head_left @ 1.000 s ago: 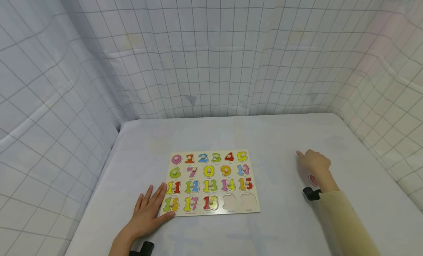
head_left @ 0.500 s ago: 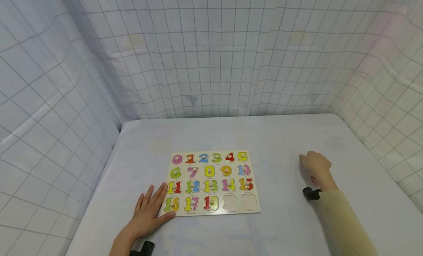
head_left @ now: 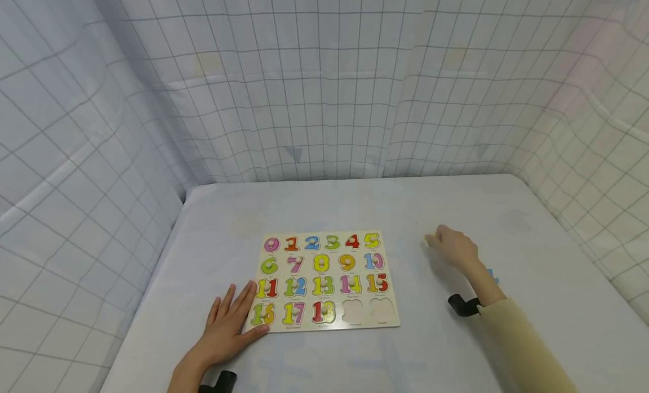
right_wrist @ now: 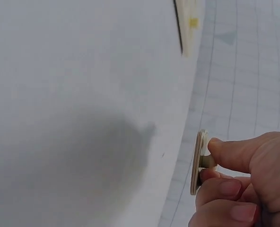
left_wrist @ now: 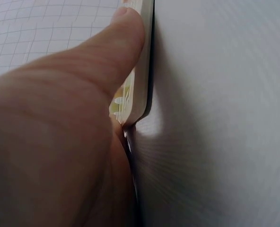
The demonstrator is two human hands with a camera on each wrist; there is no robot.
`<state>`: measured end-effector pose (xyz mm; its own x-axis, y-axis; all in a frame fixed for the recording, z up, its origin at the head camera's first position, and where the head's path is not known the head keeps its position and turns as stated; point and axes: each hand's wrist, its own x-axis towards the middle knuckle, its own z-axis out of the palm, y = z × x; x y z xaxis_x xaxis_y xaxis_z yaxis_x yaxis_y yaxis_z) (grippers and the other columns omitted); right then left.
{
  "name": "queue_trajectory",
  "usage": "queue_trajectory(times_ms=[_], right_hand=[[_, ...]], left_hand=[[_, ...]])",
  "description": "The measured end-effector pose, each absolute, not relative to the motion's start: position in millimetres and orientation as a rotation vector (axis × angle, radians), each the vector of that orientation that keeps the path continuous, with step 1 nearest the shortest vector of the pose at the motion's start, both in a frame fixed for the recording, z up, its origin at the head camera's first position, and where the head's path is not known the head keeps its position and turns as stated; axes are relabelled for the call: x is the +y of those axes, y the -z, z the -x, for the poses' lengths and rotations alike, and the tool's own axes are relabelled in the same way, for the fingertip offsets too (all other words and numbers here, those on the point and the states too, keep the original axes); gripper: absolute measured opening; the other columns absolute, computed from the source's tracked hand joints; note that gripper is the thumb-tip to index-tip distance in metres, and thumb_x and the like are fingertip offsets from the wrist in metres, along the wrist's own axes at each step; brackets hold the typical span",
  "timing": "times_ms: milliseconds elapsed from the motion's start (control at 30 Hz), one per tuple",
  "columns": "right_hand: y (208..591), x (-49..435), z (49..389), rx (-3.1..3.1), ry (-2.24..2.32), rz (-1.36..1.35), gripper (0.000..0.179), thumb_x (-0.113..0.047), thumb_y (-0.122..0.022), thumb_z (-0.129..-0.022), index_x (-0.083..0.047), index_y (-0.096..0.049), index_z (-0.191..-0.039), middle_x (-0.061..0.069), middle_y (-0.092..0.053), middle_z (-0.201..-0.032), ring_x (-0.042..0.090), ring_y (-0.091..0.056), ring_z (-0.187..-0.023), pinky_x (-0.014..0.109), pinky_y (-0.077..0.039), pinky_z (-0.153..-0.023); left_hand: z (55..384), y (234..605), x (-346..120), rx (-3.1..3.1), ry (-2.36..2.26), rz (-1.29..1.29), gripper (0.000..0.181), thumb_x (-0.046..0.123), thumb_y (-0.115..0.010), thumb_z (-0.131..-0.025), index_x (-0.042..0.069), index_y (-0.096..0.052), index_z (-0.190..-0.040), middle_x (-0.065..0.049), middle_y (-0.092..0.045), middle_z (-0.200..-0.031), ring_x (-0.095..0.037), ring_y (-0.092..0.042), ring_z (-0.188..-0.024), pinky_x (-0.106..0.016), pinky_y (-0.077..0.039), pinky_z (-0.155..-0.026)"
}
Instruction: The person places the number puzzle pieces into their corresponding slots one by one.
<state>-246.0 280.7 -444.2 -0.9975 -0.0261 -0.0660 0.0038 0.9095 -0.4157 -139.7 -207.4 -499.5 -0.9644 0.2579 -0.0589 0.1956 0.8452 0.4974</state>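
Note:
A wooden number puzzle board (head_left: 392,321) lies flat on the table. Knobbed number pieces fill its slots from 0 to 18, while two slots at the bottom right show bare wood. My left hand (head_left: 228,331) rests spread on the board's lower left corner, its thumb (left_wrist: 123,38) along the near edge. To the right of the board, my right hand (head_left: 453,249) is raised over the table. It pinches the knob of a thin wooden puzzle piece (right_wrist: 196,165), held edge-on, so its number is hidden. Part of a blue piece (head_left: 492,276) shows beside my right wrist.
A white cloth covers the table (head_left: 324,207). Grid-patterned curtains (head_left: 324,100) close off the back and both sides. Black wrist mounts (head_left: 462,306) sit at both wrists. The right forearm covers part of the table's right side.
My right hand has lifted and moved left toward the board with the puzzle piece. A reddish part by the wrist is now covered, and a blue part shows. The left hand stays still.

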Motion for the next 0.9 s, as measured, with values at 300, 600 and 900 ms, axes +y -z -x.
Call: queue_trajectory(times_ms=[300, 600, 900], right_hand=[[440.5, 210.3, 226.8, 2.984, 0.636, 0.325, 0.027, -0.03, -0.059, -0.095, -0.01, -0.052, -0.078, -0.001, -0.045, -0.058, 0.014, -0.041, -0.051, 0.025, -0.03, -0.046], [446.3, 162.7, 200.4, 2.889, 0.563, 0.664, 0.031, -0.031, -0.064, -0.092, -0.017, -0.046, -0.072, -0.008, -0.039, -0.053, 0.006, -0.037, -0.047, 0.021, -0.024, -0.044], [456.4, 145.1, 191.5, 2.747, 0.446, 0.87, 0.031, -0.033, -0.063, -0.091, -0.018, -0.044, -0.072, -0.008, -0.037, -0.055, 0.006, -0.037, -0.049, 0.022, -0.024, -0.047]], left_hand=[[139.2, 499.8, -207.8, 2.884, -0.761, -0.338, 0.096, 0.062, -0.061, -0.081, 0.009, -0.022, -0.152, -0.013, -0.022, -0.154, -0.039, 0.002, -0.141, -0.058, 0.008, -0.107], [139.4, 500.6, -207.6, 2.891, -0.778, -0.352, 0.096, 0.06, -0.062, -0.081, 0.009, -0.023, -0.151, -0.014, -0.024, -0.154, -0.039, 0.0, -0.141, -0.057, 0.007, -0.107], [140.8, 498.8, -207.4, 2.891, -0.743, -0.356, 0.096, 0.062, -0.06, -0.082, 0.009, -0.021, -0.152, -0.013, -0.022, -0.155, -0.039, 0.002, -0.141, -0.058, 0.007, -0.107]])
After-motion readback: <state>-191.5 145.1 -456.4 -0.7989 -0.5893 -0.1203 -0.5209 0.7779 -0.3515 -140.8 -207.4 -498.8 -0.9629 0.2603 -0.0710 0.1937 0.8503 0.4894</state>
